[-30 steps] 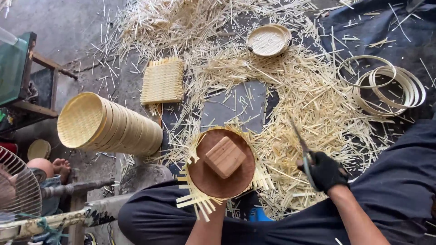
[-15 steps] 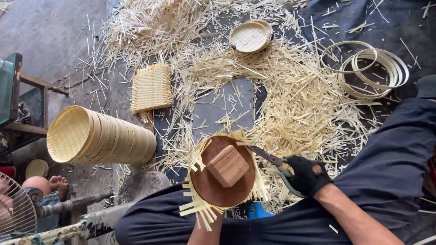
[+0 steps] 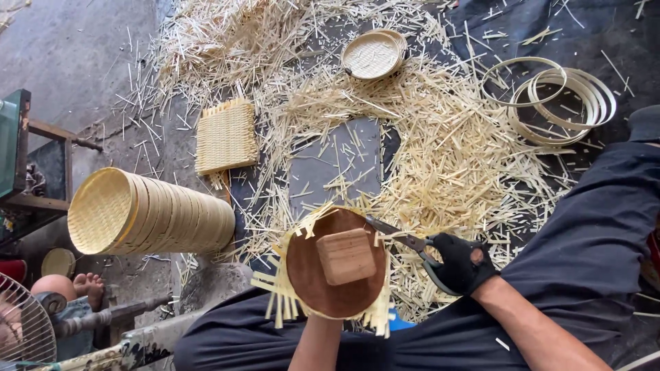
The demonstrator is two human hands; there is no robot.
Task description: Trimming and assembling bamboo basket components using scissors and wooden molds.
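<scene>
A round brown wooden disc [image 3: 323,283] with a square wooden block [image 3: 346,256] on top lies over a woven bamboo mat whose strip ends [image 3: 275,288] stick out around it. My left hand is hidden beneath the disc; only the forearm [image 3: 315,343] shows, holding it up. My right hand [image 3: 462,264], in a black glove, grips large scissors [image 3: 402,237]. The blades meet the protruding strips at the disc's upper right edge.
A stack of round woven bamboo trays [image 3: 148,213] lies on its side at left. A square woven mat [image 3: 226,136], a small round tray [image 3: 372,55] and bamboo hoops [image 3: 557,96] lie among cut strips. A fan [image 3: 24,336] and someone's bare foot [image 3: 86,285] are at lower left.
My right hand has swung the scissors from upright at the right side down and in to the disc's upper right edge. The view has shifted slightly.
</scene>
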